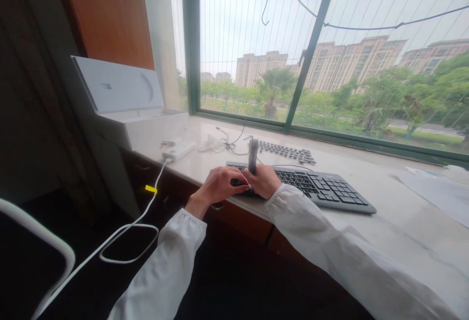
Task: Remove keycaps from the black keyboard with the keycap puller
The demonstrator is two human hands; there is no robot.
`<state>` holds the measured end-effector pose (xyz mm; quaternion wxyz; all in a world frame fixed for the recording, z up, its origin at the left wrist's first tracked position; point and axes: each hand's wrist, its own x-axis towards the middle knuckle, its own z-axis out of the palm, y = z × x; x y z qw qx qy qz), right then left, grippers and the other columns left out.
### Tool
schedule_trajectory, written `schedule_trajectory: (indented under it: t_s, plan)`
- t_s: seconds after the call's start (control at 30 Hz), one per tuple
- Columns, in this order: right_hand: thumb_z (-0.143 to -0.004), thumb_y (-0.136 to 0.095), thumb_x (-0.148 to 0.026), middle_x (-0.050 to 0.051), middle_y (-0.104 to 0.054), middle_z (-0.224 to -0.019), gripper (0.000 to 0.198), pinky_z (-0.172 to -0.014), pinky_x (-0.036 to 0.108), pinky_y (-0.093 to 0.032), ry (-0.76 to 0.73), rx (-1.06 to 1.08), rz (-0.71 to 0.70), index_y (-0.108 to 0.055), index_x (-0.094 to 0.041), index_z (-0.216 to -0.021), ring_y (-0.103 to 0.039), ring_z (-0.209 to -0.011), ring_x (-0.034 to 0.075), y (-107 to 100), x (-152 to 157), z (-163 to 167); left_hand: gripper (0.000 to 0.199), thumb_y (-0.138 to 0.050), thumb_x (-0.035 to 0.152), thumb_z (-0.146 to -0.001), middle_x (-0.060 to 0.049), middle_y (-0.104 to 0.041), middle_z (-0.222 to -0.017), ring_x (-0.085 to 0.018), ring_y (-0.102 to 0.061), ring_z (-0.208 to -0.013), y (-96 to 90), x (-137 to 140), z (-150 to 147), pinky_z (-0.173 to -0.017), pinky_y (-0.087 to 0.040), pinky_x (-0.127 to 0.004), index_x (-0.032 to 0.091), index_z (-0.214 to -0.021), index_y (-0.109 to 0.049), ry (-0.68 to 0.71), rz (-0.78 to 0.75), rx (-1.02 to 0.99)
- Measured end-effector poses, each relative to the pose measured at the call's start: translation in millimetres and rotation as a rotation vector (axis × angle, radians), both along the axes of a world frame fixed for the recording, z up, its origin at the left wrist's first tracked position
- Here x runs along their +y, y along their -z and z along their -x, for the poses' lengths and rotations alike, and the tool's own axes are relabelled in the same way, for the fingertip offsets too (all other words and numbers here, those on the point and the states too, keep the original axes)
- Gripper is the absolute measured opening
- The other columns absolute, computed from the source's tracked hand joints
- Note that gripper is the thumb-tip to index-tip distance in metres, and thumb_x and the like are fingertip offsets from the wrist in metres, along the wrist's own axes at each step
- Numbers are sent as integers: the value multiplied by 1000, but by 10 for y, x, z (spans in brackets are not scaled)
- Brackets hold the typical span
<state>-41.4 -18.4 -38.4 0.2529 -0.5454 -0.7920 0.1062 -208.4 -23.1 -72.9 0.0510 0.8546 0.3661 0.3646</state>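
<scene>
A black keyboard (pixel 322 188) lies along the front of the pale counter, its left part bare of some keycaps. My right hand (pixel 264 179) is closed around a dark grey brush-like tool (pixel 252 155) that stands upright from the fist. Close against it, my left hand (pixel 225 183) pinches thumb and forefinger together at a tiny light thing (pixel 249 186), too small to name. Both hands hover over the keyboard's left end and hide part of it. Loose keycaps (pixel 286 151) are laid out in rows behind the keyboard.
A white open box (pixel 154 127) stands at the left. In front of it a white power strip (pixel 179 151) trails a white cable (pixel 146 207) off the counter's edge. Near the window lie a thin black cable (pixel 230 146) and a crumpled plastic bag (pixel 211 144). Papers (pixel 436 188) lie at right.
</scene>
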Motion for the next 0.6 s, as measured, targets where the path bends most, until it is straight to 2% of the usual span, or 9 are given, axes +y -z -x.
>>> schedule_trajectory:
  t_s: [0.17,0.3,0.43,0.6]
  plan:
    - [-84,-47,-27,0,-50,-41,38,-50,24,-28,-27,22,-16,-54,-18,-48,-47,-46,11,1,-14,-6,15,-67,38,-82,2,-72,-93,-17,-66,-86,-69,35,13,-74,-46,-25,27,-89,-73,21,-18,108]
    - [-85,-45,-26,-1,-48,-40,39,-50,24,-28,-32,10,-24,-55,-17,-49,-45,-44,11,11,-15,-7,15,-66,37,-83,-1,-70,-94,-19,-65,-89,-54,13,-4,-76,-47,-27,24,-89,-70,-10,-63,124]
    - [-86,-44,-26,0,-48,-40,38,-50,24,-28,-20,-1,3,-57,-17,-51,-46,-44,11,-11,-32,4,20,-61,39,-88,-4,-69,-99,-20,-63,-94,1,-53,-23,-79,-48,-29,22,-93,-67,-50,-102,150]
    - [-84,-44,-26,1,-53,-45,36,-52,24,-30,-7,44,37,-59,-16,-53,-49,-49,12,-16,-32,13,28,-51,44,-93,-6,-68,-99,-21,-63,-94,8,-122,-48,-76,-49,-30,19,-95,-64,-108,-132,195]
